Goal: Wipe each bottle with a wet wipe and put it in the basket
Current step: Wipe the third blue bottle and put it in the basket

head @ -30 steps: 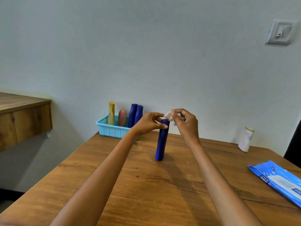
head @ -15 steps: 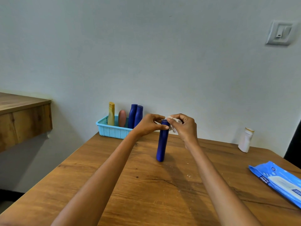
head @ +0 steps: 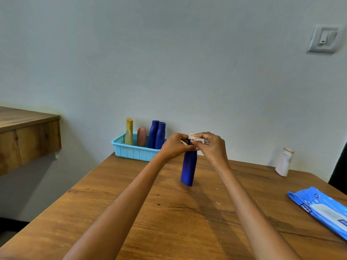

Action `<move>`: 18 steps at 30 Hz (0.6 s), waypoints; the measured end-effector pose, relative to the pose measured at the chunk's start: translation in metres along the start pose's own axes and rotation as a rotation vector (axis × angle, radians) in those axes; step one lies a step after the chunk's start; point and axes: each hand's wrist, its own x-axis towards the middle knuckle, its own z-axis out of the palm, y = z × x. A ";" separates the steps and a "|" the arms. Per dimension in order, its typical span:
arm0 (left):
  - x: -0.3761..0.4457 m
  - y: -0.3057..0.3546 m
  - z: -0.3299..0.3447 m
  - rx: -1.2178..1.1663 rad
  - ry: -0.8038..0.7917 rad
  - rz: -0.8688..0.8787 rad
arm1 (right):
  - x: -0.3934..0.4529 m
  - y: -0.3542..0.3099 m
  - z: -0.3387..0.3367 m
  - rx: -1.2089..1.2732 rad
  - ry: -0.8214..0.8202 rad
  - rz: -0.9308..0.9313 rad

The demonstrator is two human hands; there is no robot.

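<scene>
Over at the desk's (head: 131, 212) far left corner sits my basket (head: 131, 152), light blue, with a yellow bottle (head: 129, 131), a brown bottle (head: 141, 136) and two dark blue bottles (head: 157, 134) standing in it against the wall. Just right of the basket, my left hand (head: 173, 146) has its fingers curled round the neck of the blue bottle (head: 188, 168), which stands upright on the desk a little back from the middle. My right hand (head: 212, 147) meets it from the other side, fingers pinched on a crumpled white wipe (head: 196, 138) held at the bottle's top, so the two hands touch over the cap. Further right, near the far edge, a white bottle (head: 284, 162) stands alone, well apart from the rest. At the right edge lies the blue pack of wipes (head: 323, 209), flat, partly cut off by the frame.
</scene>
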 end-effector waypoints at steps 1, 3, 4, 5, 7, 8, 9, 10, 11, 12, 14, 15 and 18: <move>0.000 0.000 0.001 0.006 0.007 0.005 | 0.000 0.000 0.001 -0.028 0.007 -0.040; 0.000 -0.001 0.001 0.008 0.003 0.002 | -0.001 0.001 0.004 -0.072 0.026 -0.082; 0.001 -0.001 0.000 0.005 -0.011 -0.003 | -0.001 0.001 0.005 -0.075 0.034 -0.087; 0.000 -0.002 -0.002 0.000 -0.033 -0.011 | 0.000 0.002 0.005 -0.061 0.045 -0.085; 0.000 -0.002 -0.009 -0.037 -0.087 -0.035 | 0.001 0.005 0.003 0.002 0.068 -0.041; 0.000 -0.003 -0.012 -0.063 -0.111 -0.045 | 0.001 0.006 0.002 0.031 0.078 -0.007; -0.001 -0.004 -0.014 -0.079 -0.127 -0.049 | 0.000 0.007 0.002 0.047 0.083 0.021; 0.000 -0.005 -0.015 -0.086 -0.128 -0.053 | 0.000 0.008 0.002 0.056 0.082 0.042; 0.000 -0.006 -0.016 -0.090 -0.117 -0.058 | -0.001 0.008 0.002 0.065 0.077 0.055; 0.000 -0.008 -0.016 -0.095 -0.103 -0.064 | -0.002 0.008 0.004 0.073 0.068 0.072; 0.000 -0.009 -0.016 -0.109 -0.092 -0.072 | -0.004 0.007 0.007 0.096 0.036 0.128; 0.000 -0.009 -0.015 -0.122 -0.095 -0.074 | -0.005 0.007 0.008 0.108 0.015 0.169; 0.000 -0.008 -0.013 -0.171 -0.075 -0.070 | -0.006 0.005 0.008 0.131 -0.026 0.253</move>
